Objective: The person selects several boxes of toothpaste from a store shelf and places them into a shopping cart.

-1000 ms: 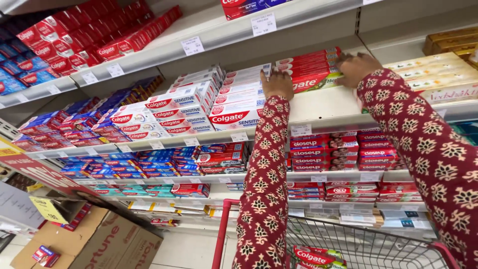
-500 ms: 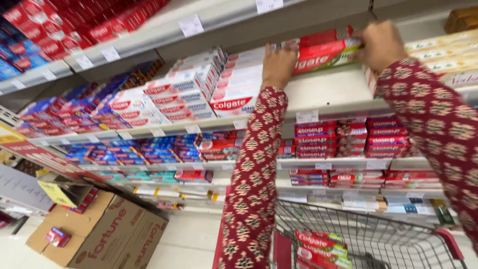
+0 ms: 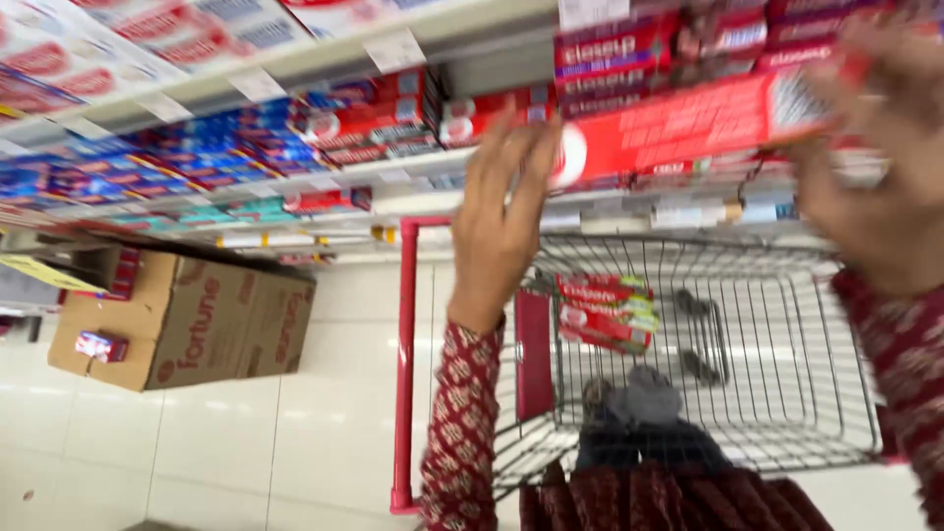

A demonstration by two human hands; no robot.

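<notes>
A bundle of long red toothpaste boxes (image 3: 678,123) hangs in front of the shelves, above a wire shopping cart (image 3: 787,374). My left hand (image 3: 501,221) presses on the bundle's left end and my right hand (image 3: 875,167), blurred by motion, holds its right end. Both arms wear red patterned sleeves. Inside the cart lies another red pack of toothpaste boxes (image 3: 608,313).
Store shelves (image 3: 295,147) carry rows of red and blue toothpaste boxes with white price tags. A brown cardboard carton (image 3: 197,315) stands on the white tiled floor at left, a small red box (image 3: 100,346) on it. The cart has a red frame (image 3: 405,374).
Both hands lifted the red bundle off the upper shelf and brought it down and towards me. My view has tilted down, so the cart and floor now fill the frame.
</notes>
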